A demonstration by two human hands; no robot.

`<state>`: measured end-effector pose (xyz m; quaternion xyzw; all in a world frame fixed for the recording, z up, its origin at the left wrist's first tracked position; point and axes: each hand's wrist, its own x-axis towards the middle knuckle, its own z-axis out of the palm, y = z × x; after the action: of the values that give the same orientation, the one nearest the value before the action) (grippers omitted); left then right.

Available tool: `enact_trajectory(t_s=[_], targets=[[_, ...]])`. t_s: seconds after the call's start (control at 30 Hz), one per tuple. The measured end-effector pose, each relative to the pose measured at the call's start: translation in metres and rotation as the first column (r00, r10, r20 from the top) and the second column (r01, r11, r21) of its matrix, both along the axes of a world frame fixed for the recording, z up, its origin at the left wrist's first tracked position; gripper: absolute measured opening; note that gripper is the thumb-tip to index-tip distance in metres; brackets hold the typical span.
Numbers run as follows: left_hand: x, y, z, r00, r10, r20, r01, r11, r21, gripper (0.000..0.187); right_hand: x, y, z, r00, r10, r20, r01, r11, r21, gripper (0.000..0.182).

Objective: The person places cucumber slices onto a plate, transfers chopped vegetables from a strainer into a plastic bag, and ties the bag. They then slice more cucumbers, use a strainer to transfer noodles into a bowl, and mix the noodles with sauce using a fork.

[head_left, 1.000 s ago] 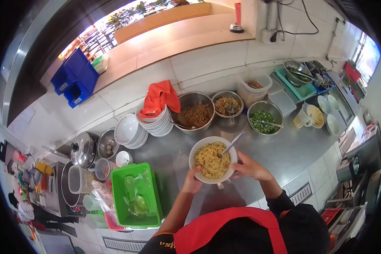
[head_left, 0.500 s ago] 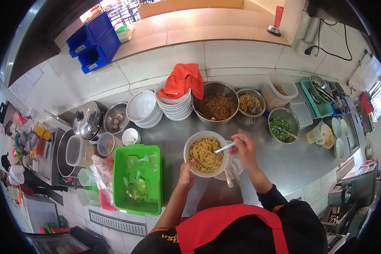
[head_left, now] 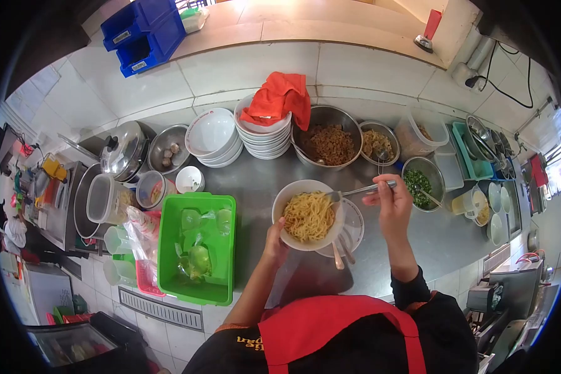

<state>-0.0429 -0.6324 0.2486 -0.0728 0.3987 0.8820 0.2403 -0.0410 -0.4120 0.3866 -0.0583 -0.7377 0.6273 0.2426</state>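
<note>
My left hand [head_left: 275, 244] grips the near left rim of a white bowl [head_left: 283, 198], thumb over the edge. Yellow noodles [head_left: 308, 217] fill much of the bowl, which is held above the steel counter. In my right hand [head_left: 390, 207] is a metal fork [head_left: 361, 189], pinched near the end of its handle. The fork's head is at the bowl's upper right edge, beside the noodles. Partly under the bowl lies a white plate [head_left: 355, 218], with metal cutlery [head_left: 338, 257] on it, handles pointing toward me.
Along the back stand stacked white bowls [head_left: 212, 134], a red cloth [head_left: 279, 100], a steel bowl of brown minced topping [head_left: 330, 144] and a bowl of chopped greens [head_left: 419, 181]. A green tub [head_left: 168, 249] with filled clear bags is at left. Clear containers [head_left: 109, 198] stand beyond it.
My right hand has moved right and slightly up, drawing the fork from the middle of the noodles to the bowl's edge. My left hand still holds the bowl. The camera view has shifted.
</note>
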Motion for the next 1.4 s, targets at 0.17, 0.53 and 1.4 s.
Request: enact_trajectory(t_s=[0.17,0.53,1.4], targets=[[0.004,-0.005,0.005,0.999,0.049,0.021,-0.048,0.998,-0.037,0.061,0.014,0.0,0.01,0.989,0.092,0.112,-0.125,0.936,0.33,0.012],[0.009,-0.004,-0.003,0.994,0.109,-0.017,-0.109,0.994,-0.027,0.056,0.011,0.012,-0.05,0.985,0.09,0.149,-0.02,0.909,-0.417,0.012],[-0.002,-0.01,-0.028,0.983,0.182,-0.001,-0.178,0.963,-0.201,0.054,-0.009,0.023,0.018,0.966,0.237,0.107,-0.092,0.696,-0.712,0.013]])
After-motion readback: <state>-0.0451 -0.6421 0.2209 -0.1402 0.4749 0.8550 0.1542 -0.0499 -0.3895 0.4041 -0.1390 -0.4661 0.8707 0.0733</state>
